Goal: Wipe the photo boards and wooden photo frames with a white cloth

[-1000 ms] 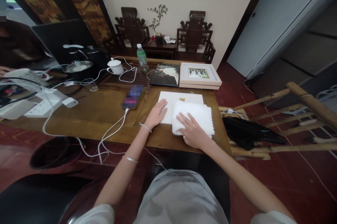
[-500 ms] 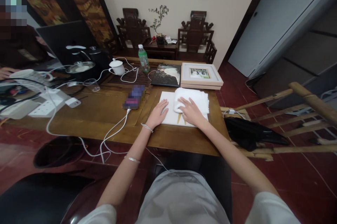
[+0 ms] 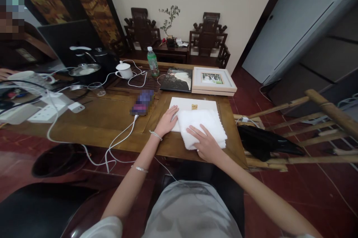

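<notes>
A flat white board (image 3: 183,103) with a small golden mark near its top lies on the wooden table. On its lower right part rests a folded white towel (image 3: 203,118), which overhangs the board's near edge and hides part of it. My right hand (image 3: 205,143) presses down on the towel with fingers stretched and apart; its thumb is mostly hidden. At the board's left edge my left hand (image 3: 167,121) lies flat, fingers extended, touching the edge and holding nothing.
Behind the board lie a dark photo panel (image 3: 176,80) and a wood-framed picture (image 3: 212,88). A phone (image 3: 142,103) on a cable, a green bottle (image 3: 152,62), a lidded white cup (image 3: 123,71) and a power strip (image 3: 49,113) stand leftward. Another person's hand (image 3: 5,74) shows far left.
My right hand has slid the towel toward me and slightly right across the board, uncovering the golden mark near the top. My left hand has stayed at the board's left edge.
</notes>
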The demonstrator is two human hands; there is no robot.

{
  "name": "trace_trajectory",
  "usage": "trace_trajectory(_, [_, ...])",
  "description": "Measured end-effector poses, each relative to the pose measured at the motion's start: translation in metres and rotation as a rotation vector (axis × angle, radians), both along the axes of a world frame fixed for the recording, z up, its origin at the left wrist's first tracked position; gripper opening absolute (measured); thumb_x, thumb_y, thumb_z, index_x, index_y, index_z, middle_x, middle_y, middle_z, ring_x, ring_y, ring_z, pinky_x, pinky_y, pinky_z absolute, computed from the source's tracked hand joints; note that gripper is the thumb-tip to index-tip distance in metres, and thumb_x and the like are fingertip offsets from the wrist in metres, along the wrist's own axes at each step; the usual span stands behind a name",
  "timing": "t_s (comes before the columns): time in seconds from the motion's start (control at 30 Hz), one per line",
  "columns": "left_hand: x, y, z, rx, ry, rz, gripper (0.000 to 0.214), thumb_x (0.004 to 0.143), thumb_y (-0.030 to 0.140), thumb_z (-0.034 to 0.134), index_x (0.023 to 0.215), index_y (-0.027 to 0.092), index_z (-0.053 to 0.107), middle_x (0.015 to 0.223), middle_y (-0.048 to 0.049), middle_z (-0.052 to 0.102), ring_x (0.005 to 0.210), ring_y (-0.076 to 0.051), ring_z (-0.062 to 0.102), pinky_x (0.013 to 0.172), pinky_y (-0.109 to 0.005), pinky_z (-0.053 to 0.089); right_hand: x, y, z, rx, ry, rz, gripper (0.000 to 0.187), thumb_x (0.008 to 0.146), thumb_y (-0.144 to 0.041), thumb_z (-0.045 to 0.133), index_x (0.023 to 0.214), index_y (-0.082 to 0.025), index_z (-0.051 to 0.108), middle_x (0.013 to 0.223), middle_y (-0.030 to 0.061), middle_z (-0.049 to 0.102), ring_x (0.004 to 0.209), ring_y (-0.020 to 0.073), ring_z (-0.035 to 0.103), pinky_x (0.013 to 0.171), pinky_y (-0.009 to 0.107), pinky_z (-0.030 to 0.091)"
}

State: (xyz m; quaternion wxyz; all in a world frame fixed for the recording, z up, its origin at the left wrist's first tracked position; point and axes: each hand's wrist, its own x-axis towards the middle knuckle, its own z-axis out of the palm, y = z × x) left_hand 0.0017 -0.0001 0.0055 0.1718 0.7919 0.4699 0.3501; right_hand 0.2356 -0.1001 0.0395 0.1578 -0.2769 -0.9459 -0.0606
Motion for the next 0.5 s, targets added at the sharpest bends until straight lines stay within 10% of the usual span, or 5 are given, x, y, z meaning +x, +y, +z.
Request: trace_trajectory(0.5, [0.000, 0.000, -0.002, -0.008, -0.041, 0.010, 0.044, 0.092, 0.035, 0.044, 0.128, 0.013, 0.056, 0.141, -0.0145, 0.050, 0.136, -0.026, 0.041, 0.115, -0.048, 0.030, -0.034, 0.095, 0.018, -0.086, -0.016, -0.349, 0.038, 0.074, -0.005, 0.051, 0.108, -0.011, 0.067, 0.140, 0.0215, 0.049, 0.136, 0.0322, 0.037, 0.110, 0.057, 0.025])
